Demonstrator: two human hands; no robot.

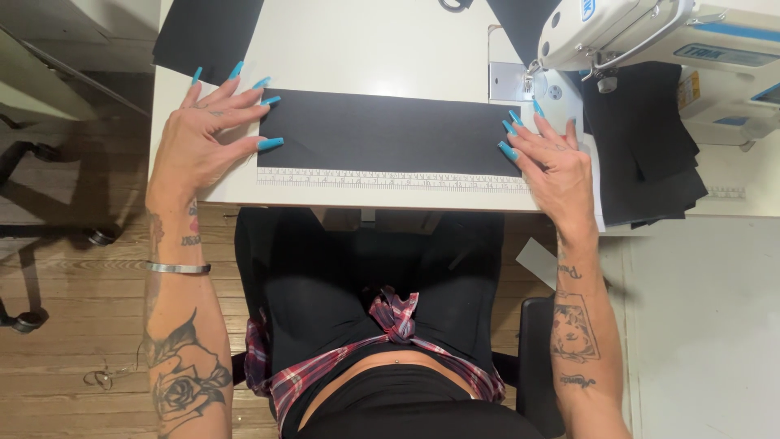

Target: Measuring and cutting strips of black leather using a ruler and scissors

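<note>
the left hand (199, 138) lies flat on the white surface (366, 49), its grip wide and holding nothing, fingertips touching the left end of a long black fabric strip (382, 134). the right hand (552, 158) rests the same way at the strip's right end, grip wide, fingertips pressing on the cloth. the strip stretches between the two grips, its near edge lying along a ruler strip (390, 179) at the surface's front. just beyond the right grip stands a white sewing machine (650, 32), with a pile of black fabric (650, 154) to its right. another black piece (207, 36) lies beyond the left grip.
</note>
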